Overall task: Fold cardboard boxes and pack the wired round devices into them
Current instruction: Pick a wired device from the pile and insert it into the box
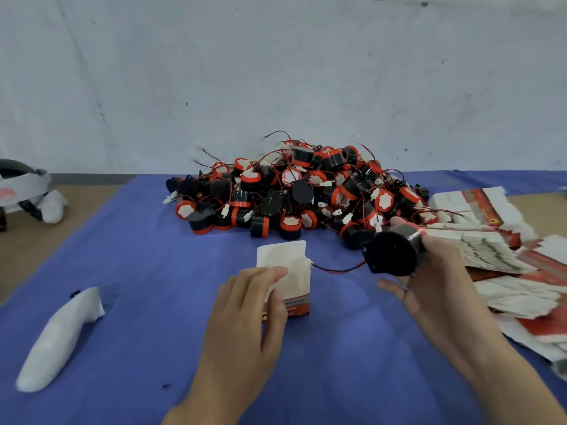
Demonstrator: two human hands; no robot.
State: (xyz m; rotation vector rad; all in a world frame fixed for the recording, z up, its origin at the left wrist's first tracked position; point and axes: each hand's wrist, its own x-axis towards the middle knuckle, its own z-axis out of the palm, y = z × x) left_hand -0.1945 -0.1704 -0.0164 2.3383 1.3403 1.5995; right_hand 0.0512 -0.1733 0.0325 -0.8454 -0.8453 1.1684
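On the near counter (138,265), left hand (245,308) grips an open box (294,279); right hand (435,277) holds a round device (391,254), probably inserted next.

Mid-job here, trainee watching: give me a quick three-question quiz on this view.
1. True or false: the device in the right hand is already inside the box.
2. What holds the box? A. left hand B. right hand C. nothing
3. Fill in: the flat boxes lie to the ___ of the pile.
Key: 1 false; 2 A; 3 right.
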